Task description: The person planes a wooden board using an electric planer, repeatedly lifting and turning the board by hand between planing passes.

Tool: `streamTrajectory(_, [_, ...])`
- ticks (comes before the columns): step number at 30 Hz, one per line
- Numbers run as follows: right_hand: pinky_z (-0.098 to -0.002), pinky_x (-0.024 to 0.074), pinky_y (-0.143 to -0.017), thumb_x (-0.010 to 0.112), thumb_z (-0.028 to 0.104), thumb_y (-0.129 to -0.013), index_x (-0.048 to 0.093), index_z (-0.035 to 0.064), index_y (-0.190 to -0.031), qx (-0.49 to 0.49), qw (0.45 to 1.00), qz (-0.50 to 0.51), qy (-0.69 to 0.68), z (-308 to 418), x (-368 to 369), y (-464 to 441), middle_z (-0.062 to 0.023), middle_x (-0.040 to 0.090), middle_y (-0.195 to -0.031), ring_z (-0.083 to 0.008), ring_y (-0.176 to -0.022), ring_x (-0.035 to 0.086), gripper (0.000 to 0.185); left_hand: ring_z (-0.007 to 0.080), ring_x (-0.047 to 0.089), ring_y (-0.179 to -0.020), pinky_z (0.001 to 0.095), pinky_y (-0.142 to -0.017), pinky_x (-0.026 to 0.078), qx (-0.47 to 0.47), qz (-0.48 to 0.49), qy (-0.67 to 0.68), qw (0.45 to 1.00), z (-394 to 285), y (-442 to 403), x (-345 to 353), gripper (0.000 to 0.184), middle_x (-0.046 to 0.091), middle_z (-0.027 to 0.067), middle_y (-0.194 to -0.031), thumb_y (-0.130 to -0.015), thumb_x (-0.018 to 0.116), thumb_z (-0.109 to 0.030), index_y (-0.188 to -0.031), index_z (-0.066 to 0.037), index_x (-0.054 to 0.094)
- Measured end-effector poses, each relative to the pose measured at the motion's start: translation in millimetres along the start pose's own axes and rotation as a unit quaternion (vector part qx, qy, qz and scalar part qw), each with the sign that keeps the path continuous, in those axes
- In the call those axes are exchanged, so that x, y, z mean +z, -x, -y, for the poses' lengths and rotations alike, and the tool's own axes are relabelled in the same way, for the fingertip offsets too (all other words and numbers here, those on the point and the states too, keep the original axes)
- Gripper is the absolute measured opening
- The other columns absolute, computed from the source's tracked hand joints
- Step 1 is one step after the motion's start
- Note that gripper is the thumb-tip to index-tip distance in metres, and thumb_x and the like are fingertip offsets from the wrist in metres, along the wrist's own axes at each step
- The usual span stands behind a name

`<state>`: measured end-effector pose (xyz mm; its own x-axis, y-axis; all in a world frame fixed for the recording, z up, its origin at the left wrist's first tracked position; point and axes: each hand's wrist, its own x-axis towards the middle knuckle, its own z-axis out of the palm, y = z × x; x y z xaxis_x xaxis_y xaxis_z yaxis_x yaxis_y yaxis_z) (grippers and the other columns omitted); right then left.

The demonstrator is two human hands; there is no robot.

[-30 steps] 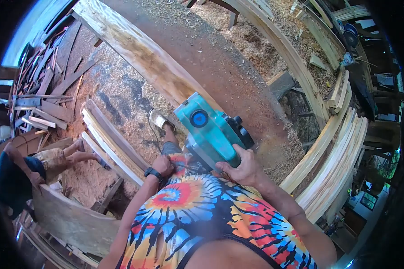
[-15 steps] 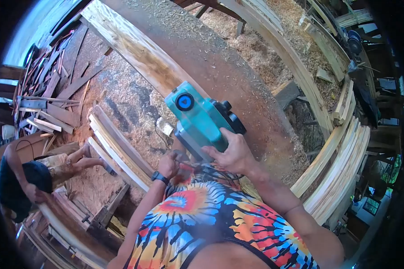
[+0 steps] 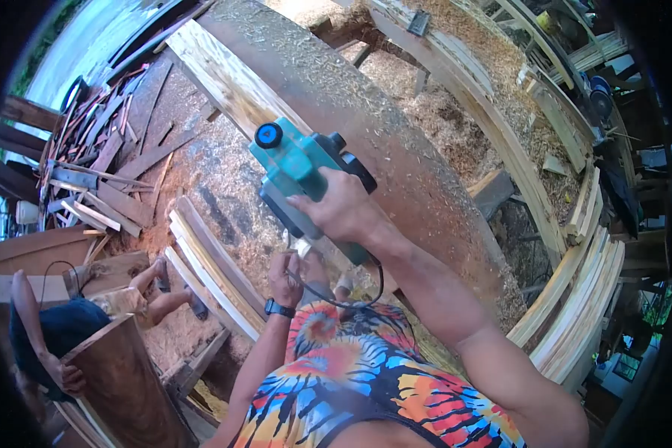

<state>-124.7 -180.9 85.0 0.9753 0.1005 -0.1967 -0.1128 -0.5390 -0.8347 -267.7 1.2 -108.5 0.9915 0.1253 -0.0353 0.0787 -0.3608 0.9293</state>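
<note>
A teal electric hand planer (image 3: 295,160) with a blue-capped black front knob rests on a long wooden board (image 3: 224,75). My right hand (image 3: 343,205) is wrapped round the planer's rear handle. From the back of the planer a black power cord (image 3: 351,305) loops down in front of my shirt and up to my left hand (image 3: 284,278). The fingers of that hand are closed on the cord, beside the board's near end. A watch (image 3: 279,308) is on my left wrist. The planer hides the part of the board beneath it.
The board lies on a brown worktable (image 3: 396,160) strewn with shavings. Curved planks (image 3: 213,257) are stacked at left, and more long planks (image 3: 575,299) at right. A co-worker (image 3: 60,336) at lower left grips a wide brown board (image 3: 131,381). Scrap wood (image 3: 104,157) is piled behind.
My right hand has pushed the planer forward along the board, its arm now stretched further. My left hand stays low with the cord. The co-worker's board has tilted up, and the view has shifted slightly.
</note>
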Motion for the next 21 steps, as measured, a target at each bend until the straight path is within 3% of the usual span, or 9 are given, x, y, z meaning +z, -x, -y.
streamTrajectory(4, [-0.0468, 0.0557, -0.089, 0.081, 0.039, -0.082, 0.067, -0.0070, -0.101, 0.006, 1.000, 0.011, -0.015, 17.8, 16.2, -54.6, -0.0318, 0.070, -0.103, -0.0438, -0.102, 0.069, 0.052, 0.0212, 0.064, -0.076, 0.0368, -0.070, 0.050, -0.042, -0.006, 0.012, 0.999, -16.1, -19.0, -5.3, 0.023, 0.066, 0.0135, -0.082, -0.102, 0.060, -0.020, -0.098, 0.001, 0.067])
streamTrajectory(8, [-0.0452, 0.0554, -0.092, 0.081, 0.041, -0.082, 0.068, -0.0061, -0.107, 0.008, 1.000, 0.015, 0.003, 39.8, 28.5, -109.5, -0.0303, 0.070, -0.109, -0.0415, -0.107, 0.069, 0.054, 0.0249, 0.064, -0.077, 0.0371, -0.072, 0.050, 0.000, -0.046, 0.005, 0.999, 7.2, -31.2, -5.7, 0.023, 0.067, 0.0140, -0.083, -0.102, 0.059, -0.021, -0.101, 0.001, 0.068])
streamTrajectory(12, [-0.0410, 0.0566, -0.085, 0.081, 0.041, -0.082, 0.072, -0.0037, -0.104, -0.001, 0.999, -0.010, 0.040, 62.9, 44.2, -162.4, -0.0255, 0.073, -0.103, -0.0357, -0.095, 0.073, 0.050, 0.0240, 0.061, -0.073, 0.0367, -0.070, 0.049, 0.006, -0.092, 0.025, 0.995, 5.5, -44.1, -11.5, 0.021, 0.064, 0.0137, -0.080, -0.101, 0.060, -0.017, -0.096, 0.002, 0.067])
streamTrajectory(15, [-0.0399, 0.0571, -0.083, 0.080, 0.042, -0.084, 0.072, -0.0035, -0.105, 0.025, 0.999, 0.023, 0.022, 76.6, 58.5, -212.8, -0.0255, 0.073, -0.101, -0.0331, -0.091, 0.074, 0.051, 0.0213, 0.057, -0.070, 0.0363, -0.067, 0.047, -0.061, -0.083, 0.042, 0.994, 15.0, -49.3, -20.7, 0.021, 0.060, 0.0119, -0.075, -0.101, 0.060, -0.017, -0.092, 0.001, 0.065])
streamTrajectory(16, [-0.0389, 0.0579, -0.077, 0.079, 0.043, -0.085, 0.073, -0.0046, -0.100, -0.009, 0.999, -0.004, 0.048, 83.4, 62.2, -226.4, -0.0239, 0.074, -0.094, -0.0295, -0.080, 0.074, 0.050, 0.0187, 0.054, -0.068, 0.0357, -0.065, 0.045, -0.060, -0.091, 0.047, 0.993, 17.7, -52.1, -21.9, 0.022, 0.057, 0.0104, -0.072, -0.101, 0.060, -0.018, -0.090, 0.001, 0.064])
streamTrajectory(19, [-0.0394, 0.0556, -0.096, 0.080, 0.041, -0.082, 0.071, -0.0061, -0.112, 0.055, 0.997, 0.048, 0.024, 111.6, 62.6, -266.2, -0.0245, 0.070, -0.121, -0.0321, -0.112, 0.070, 0.057, 0.0181, 0.054, -0.069, 0.0352, -0.064, 0.045, -0.061, -0.094, 0.012, 0.994, 23.4, -62.0, -29.5, 0.022, 0.057, 0.0102, -0.073, -0.100, 0.061, -0.019, -0.091, 0.001, 0.065])
streamTrajectory(21, [-0.0383, 0.0568, -0.090, 0.080, 0.043, -0.082, 0.072, -0.0059, -0.108, 0.065, 0.996, 0.060, 0.028, 126.2, 67.0, -294.4, -0.0232, 0.072, -0.112, -0.0298, -0.102, 0.073, 0.056, 0.0169, 0.055, -0.070, 0.0337, -0.066, 0.046, -0.059, -0.114, 0.027, 0.991, 26.8, -71.5, -28.7, 0.023, 0.058, 0.0076, -0.073, -0.101, 0.061, -0.020, -0.093, 0.001, 0.066])
